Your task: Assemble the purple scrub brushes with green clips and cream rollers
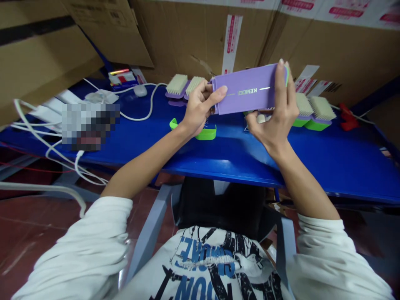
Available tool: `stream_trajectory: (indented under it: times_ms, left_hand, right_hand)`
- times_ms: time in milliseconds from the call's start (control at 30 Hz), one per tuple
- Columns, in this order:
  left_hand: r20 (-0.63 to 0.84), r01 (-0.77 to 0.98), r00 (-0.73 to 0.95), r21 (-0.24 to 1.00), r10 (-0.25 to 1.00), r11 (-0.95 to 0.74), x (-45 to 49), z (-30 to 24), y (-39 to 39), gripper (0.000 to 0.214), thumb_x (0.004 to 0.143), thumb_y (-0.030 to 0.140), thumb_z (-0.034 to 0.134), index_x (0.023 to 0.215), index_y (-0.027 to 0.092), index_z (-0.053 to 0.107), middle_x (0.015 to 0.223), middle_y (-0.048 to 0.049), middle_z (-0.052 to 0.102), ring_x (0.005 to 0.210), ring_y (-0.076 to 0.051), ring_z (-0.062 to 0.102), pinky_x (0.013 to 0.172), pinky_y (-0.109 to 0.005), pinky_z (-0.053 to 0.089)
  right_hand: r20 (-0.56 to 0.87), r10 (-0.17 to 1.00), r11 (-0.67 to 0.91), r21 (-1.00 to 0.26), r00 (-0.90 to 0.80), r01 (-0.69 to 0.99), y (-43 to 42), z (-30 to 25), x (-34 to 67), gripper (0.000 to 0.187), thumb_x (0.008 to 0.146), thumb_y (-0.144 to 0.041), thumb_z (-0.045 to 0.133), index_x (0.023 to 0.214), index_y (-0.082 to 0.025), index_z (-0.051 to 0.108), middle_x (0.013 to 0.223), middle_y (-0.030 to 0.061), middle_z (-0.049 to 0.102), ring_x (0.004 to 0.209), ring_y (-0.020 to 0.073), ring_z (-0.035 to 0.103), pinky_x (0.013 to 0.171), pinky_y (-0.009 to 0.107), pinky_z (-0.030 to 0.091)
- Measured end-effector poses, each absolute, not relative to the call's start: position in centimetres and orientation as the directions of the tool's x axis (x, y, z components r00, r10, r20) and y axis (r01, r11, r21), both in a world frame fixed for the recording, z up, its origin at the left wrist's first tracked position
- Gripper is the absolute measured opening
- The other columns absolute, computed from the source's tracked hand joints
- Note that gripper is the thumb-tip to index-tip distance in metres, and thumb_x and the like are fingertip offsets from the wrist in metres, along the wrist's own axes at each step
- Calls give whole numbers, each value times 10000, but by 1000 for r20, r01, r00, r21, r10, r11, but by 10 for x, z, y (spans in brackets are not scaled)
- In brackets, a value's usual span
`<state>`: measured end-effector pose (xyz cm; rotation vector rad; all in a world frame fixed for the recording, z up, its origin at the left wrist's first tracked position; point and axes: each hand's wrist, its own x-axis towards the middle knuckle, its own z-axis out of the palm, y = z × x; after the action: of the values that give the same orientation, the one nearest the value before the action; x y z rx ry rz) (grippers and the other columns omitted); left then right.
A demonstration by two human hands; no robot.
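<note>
A flat purple box with white lettering is held up above the blue table. My left hand is closed on its left end, thumb on the front face. Its right end is gripped by my right hand, fingers wrapped over the top edge. A green lid or tray lies on the table just under my left hand. Brushes with pale bristles and purple bases stand behind the box on the left. Similar brushes with green bases stand on the right.
Cardboard boxes wall in the back and left of the table. White cables and a white mouse lie at the table's left end. A red object sits at the far right. Printed labels lean against the cardboard.
</note>
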<state>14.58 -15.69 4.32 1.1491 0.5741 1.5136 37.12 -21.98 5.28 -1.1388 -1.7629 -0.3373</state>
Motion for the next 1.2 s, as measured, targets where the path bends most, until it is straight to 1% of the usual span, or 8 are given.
stream_trajectory:
  times_ms: [167, 267, 500, 633, 733, 967, 1100, 1200]
  left_hand:
    - [405, -467, 92, 825, 910, -320, 152, 37, -157, 581, 813, 535, 1077, 1028, 185, 666, 1065, -32, 691, 1222, -310, 802, 923, -344, 668]
    - [396, -470, 80, 824, 915, -315, 154, 37, -158, 563, 825, 524, 1070, 1048, 195, 671, 1039, -25, 705, 1155, -295, 815, 884, -339, 667]
    - [338, -522, 39, 810, 941, -269, 153, 39, -158, 480, 851, 388, 1069, 1017, 195, 662, 965, -16, 685, 1150, -296, 811, 936, -394, 681]
    - [318, -539, 31, 804, 948, -252, 154, 40, -161, 457, 868, 334, 1055, 1040, 189, 657, 1010, -19, 675, 1186, -318, 810, 967, -423, 675]
    - [329, -545, 32, 798, 944, -259, 154, 42, -164, 435, 881, 323, 1043, 1033, 186, 659, 1023, -25, 665, 1179, -311, 799, 963, -415, 658]
    - [437, -464, 68, 810, 897, -360, 144, 45, -167, 530, 837, 525, 1048, 852, 205, 627, 872, -15, 633, 772, -157, 628, 672, -291, 481]
    - [387, -485, 51, 816, 921, -316, 139, 46, -160, 504, 848, 485, 1042, 882, 201, 628, 885, -13, 604, 775, -157, 614, 717, -308, 486]
    - [350, -486, 16, 821, 936, -299, 135, 44, -151, 496, 849, 426, 1045, 875, 207, 601, 854, -1, 567, 836, -187, 657, 810, -339, 537]
  right_hand:
    - [740, 665, 528, -376, -95, 762, -212, 56, 379, 1200, 837, -277, 812, 1861, -458, 214, 1939, -52, 255, 1812, 477, 225, 1330, 744, 543]
    - [746, 663, 539, -415, -65, 733, -211, 58, 378, 1163, 846, -277, 815, 1841, -491, 253, 1911, -37, 334, 1807, 475, 240, 1368, 778, 472]
    - [796, 601, 563, -359, -71, 744, -210, 58, 374, 1051, 899, -274, 764, 1810, -464, 278, 1825, 13, 490, 1706, 439, 455, 1393, 756, 426]
    - [817, 572, 529, -297, -75, 795, -217, 58, 370, 1127, 897, -274, 760, 1842, -476, 178, 1843, 29, 450, 1737, 459, 388, 1367, 788, 442]
    - [823, 566, 504, -304, -43, 809, -225, 60, 362, 1068, 916, -250, 745, 1823, -501, 240, 1851, 38, 420, 1753, 450, 345, 1372, 755, 451]
    - [790, 601, 567, -315, -122, 761, -228, 65, 363, 1010, 904, -267, 792, 1784, -439, 327, 1841, 101, 381, 1752, 501, 280, 1347, 793, 446]
    - [740, 640, 645, -371, -207, 669, -221, 71, 384, 1076, 864, -360, 884, 1779, -470, 330, 1780, 111, 440, 1669, 508, 368, 1181, 747, 614]
    - [716, 662, 664, -422, -223, 617, -216, 71, 396, 1024, 802, -373, 940, 1714, -425, 478, 1631, 150, 537, 1482, 471, 538, 889, 588, 728]
